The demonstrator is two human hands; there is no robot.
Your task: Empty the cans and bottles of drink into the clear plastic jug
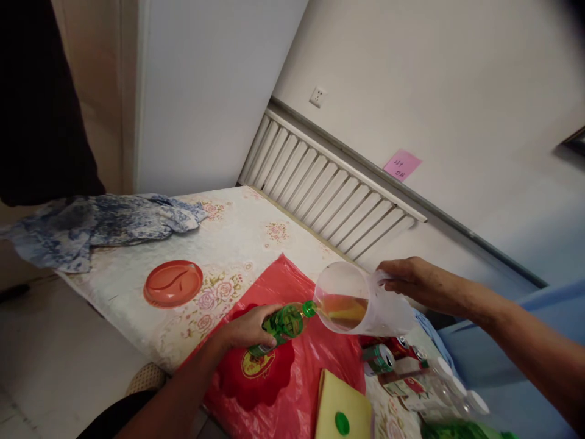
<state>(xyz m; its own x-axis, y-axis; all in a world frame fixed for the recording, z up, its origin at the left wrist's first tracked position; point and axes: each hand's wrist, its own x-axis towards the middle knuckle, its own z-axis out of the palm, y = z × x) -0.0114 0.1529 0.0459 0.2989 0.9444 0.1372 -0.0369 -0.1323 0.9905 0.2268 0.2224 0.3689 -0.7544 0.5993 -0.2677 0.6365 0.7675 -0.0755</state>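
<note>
My left hand [247, 329] is wrapped around a green plastic bottle [290, 321] with a patterned label, tilted so that its uncapped neck meets the rim of a translucent plastic jug [395, 314]. My right hand [409, 277] grips the jug by its handle and keeps it tipped on its side. Amber liquid [345, 311] lies in the jug near its mouth. Below the bottle, a red scalloped tray [281, 381] with a yellow emblem rests on a red plastic sheet [315, 360]. A green bottle cap [342, 422] sits on a yellow notebook [350, 399].
Drink cans [379, 360], clear bottles [418, 387] and a green bottle [457, 430] crowd the lower right. An orange divided dish [173, 283] and a blue-white cloth [132, 222] lie at left on the floral tablecloth [237, 241]. A radiator [329, 189] runs along the wall.
</note>
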